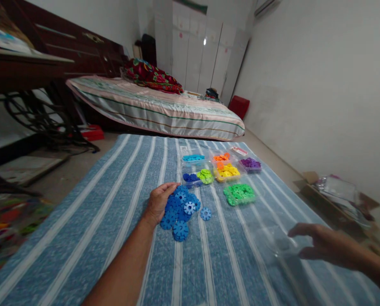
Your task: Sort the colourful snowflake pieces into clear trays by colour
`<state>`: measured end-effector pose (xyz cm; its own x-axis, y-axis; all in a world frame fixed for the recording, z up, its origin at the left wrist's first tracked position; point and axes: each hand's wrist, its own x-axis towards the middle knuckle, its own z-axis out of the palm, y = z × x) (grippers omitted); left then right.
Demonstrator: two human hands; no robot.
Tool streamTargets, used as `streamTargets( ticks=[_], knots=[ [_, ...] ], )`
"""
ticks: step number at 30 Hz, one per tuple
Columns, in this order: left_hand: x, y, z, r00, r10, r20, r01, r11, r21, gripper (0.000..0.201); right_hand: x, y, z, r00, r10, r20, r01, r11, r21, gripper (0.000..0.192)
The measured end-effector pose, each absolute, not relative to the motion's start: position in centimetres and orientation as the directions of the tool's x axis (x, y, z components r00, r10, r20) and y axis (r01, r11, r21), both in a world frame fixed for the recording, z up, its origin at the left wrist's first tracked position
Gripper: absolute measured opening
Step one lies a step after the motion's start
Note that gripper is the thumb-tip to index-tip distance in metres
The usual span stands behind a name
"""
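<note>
My left hand (159, 203) lies against the left side of a heap of blue notched plastic discs (177, 208), its fingers stretched along the far edge and partly hidden. One loose blue disc (205, 213) rests just right of the heap. Farther right, my right hand (324, 244) is blurred, with thumb and forefinger apart. Close to its fingertips is a clear plastic container (277, 244), also smeared; contact between them is hard to make out. A clear box of green discs (239, 194) stands between the hands, farther back.
Behind are clear boxes with yellow (228, 171), orange (221, 157), purple (250, 164), light blue (193, 157), dark blue (191, 178) and lime discs (205, 176). A striped cloth (129, 246) covers the surface. Beyond stands a bed (158, 108); an opened cardboard box (336, 204) sits at right.
</note>
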<state>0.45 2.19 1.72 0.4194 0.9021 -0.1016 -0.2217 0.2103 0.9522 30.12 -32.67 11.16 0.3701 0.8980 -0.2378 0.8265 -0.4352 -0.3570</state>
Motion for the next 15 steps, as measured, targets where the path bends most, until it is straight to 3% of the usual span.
streamTargets(
  ticks=[4, 8, 10, 15],
  knots=[
    [0.4, 2.2, 1.6, 0.41, 0.907, -0.092, -0.228, 0.199, 0.953, 0.048, 29.4, -30.2, 12.0, 0.365, 0.912, -0.189, 0.889, -0.402, -0.22, 0.03],
    [0.2, 2.3, 1.6, 0.417, 0.904, -0.092, -0.221, 0.199, 0.955, 0.05, 28.7, -26.6, 12.0, 0.451, 0.857, -0.249, 0.892, -0.425, 0.154, 0.011],
    [0.2, 2.2, 1.6, 0.421, 0.901, -0.102, -0.226, 0.213, 0.951, 0.05, 28.4, -25.7, 11.8, 0.461, 0.836, -0.298, 0.88, -0.386, 0.276, 0.007],
    [0.2, 2.1, 1.7, 0.432, 0.893, -0.128, -0.229, 0.246, 0.942, 0.045, 28.1, -24.3, 11.2, 0.405, 0.908, -0.108, 0.89, -0.363, 0.276, 0.014]
  ],
)
